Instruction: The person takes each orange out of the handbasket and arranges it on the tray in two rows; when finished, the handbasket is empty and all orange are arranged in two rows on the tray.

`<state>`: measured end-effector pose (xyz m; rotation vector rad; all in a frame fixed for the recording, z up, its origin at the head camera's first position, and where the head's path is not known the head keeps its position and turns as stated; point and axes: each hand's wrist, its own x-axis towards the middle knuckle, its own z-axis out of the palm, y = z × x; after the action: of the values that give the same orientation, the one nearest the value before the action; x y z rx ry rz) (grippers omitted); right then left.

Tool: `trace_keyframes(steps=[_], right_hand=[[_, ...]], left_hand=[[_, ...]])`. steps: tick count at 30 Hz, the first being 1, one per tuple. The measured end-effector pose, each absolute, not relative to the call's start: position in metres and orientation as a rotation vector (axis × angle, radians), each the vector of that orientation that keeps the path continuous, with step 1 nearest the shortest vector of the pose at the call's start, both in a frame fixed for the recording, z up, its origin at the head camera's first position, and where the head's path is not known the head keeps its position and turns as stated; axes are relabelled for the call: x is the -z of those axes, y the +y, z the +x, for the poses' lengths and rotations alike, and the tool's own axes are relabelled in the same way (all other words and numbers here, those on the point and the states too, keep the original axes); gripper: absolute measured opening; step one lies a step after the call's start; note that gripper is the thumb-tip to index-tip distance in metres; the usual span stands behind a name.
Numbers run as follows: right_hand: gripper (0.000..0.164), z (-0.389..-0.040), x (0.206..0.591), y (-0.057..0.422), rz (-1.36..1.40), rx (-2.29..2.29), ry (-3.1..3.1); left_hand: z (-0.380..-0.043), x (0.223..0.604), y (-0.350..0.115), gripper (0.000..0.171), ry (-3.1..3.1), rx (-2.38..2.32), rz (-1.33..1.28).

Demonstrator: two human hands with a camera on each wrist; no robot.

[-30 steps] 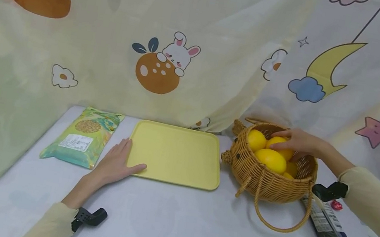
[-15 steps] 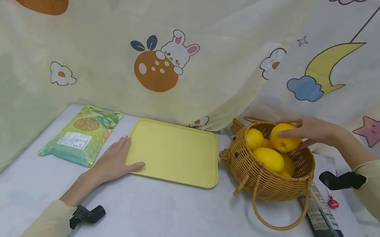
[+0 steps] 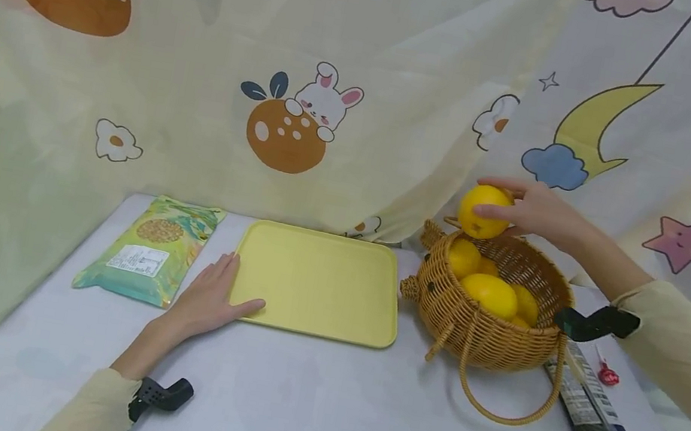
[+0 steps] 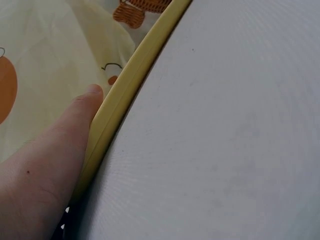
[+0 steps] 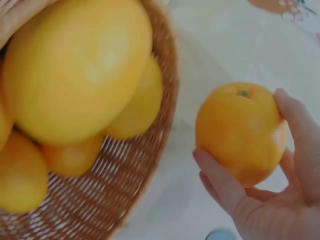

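Observation:
Above the far left rim of a wicker basket (image 3: 488,346), my right hand (image 3: 534,210) holds an orange (image 3: 482,212). In the right wrist view the thumb and fingers curl round this orange (image 5: 240,132), whose green stem spot shows. Inside the basket sit several more yellow-orange fruits, among them a large lemon-like one (image 3: 490,295). My left hand (image 3: 204,299) rests with straight fingers on the left edge of a yellow tray (image 3: 320,284). The left wrist view shows its thumb (image 4: 75,122) along the tray's rim (image 4: 125,90).
Left of the tray lies a green-yellow bag (image 3: 147,251) with a white label. A dark packet (image 3: 594,410) and a red wrapped lollipop (image 3: 608,375) lie right of the basket. The basket's handle (image 3: 503,419) hangs toward the front. A printed curtain (image 3: 392,101) stands behind the table.
My right hand has lifted the orange out of the basket and moved it up and left over the rim. The left hand has stayed on the tray.

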<state>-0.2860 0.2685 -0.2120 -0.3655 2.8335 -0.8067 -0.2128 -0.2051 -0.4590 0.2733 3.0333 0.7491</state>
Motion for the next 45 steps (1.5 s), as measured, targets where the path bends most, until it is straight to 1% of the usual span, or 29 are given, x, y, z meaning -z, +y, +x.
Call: trace_keyframes(steps=[5,10,13,21,26,34,40,45], right_hand=[[0.074,-0.294,0.212,0.231,-0.458,0.832,2.81],[0.067,-0.311,0.224,0.191,-0.625,0.688,2.742],[0.064,-0.32,0.231,0.167,-0.718,0.686,2.681],[0.065,-0.339,0.239,0.09,-0.859,0.711,2.549],[0.063,-0.352,0.261,0.053,-0.96,0.73,2.54],[0.066,-0.352,0.314,0.025,-0.864,0.87,2.458],[0.066,-0.358,0.338,0.006,-0.851,1.054,2.438],[0.066,-0.365,0.36,-0.009,-0.782,1.248,2.436]], left_hand=[[-0.213,0.46,-0.206,0.116,3.04,-0.745,0.267],[-0.215,0.462,-0.207,0.116,3.055,-0.755,0.28],[-0.214,0.462,-0.206,0.116,3.047,-0.765,0.278],[-0.212,0.46,-0.21,0.117,3.045,-0.758,0.261],[-0.213,0.459,-0.21,0.117,3.05,-0.773,0.261],[-0.211,0.463,-0.204,0.12,2.994,-0.738,0.245],[-0.21,0.461,-0.206,0.121,2.978,-0.737,0.248],[-0.212,0.458,-0.206,0.121,2.98,-0.738,0.251]])
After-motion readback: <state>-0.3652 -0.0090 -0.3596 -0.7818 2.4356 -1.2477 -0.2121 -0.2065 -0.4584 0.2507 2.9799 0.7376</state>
